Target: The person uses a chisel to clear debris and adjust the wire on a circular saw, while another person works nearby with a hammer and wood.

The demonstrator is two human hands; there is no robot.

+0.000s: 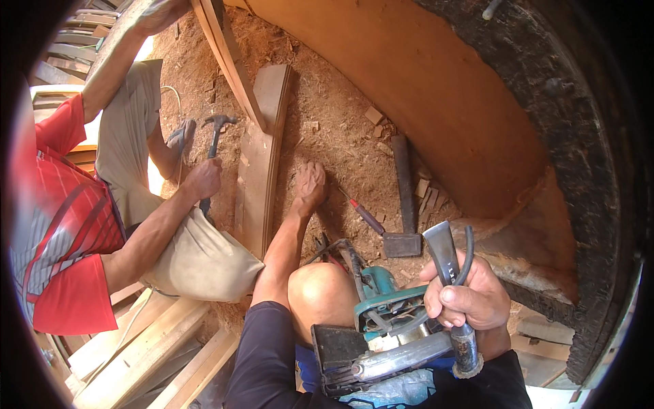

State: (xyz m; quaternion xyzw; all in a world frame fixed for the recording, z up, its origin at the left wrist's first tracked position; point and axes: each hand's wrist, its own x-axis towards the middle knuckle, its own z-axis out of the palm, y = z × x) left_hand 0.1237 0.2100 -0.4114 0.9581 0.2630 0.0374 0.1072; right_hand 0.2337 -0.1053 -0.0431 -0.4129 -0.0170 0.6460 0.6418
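Observation:
My right hand point(470, 293) grips a chisel point(443, 249), its steel blade pointing up and its dark handle end below my fist. A black cable point(467, 255) also passes through that hand. Below it, a teal power tool point(378, 283) with a black plate and a grey metal part rests against my lap. My left hand point(311, 184) is down at the sawdust beside a wide plank point(262, 157), fingers stretched out and nothing seen in them. Right of it lie a slim red-and-dark-handled tool point(366, 217) and a heavy block-headed hammer point(403, 244).
At the left, a co-worker in red sits with a claw hammer point(216, 126) in one hand, while the other is near an upright board point(231, 65). A big curved brown wooden wall point(436, 88) rises at the right. Timber boards point(136, 334) lie lower left.

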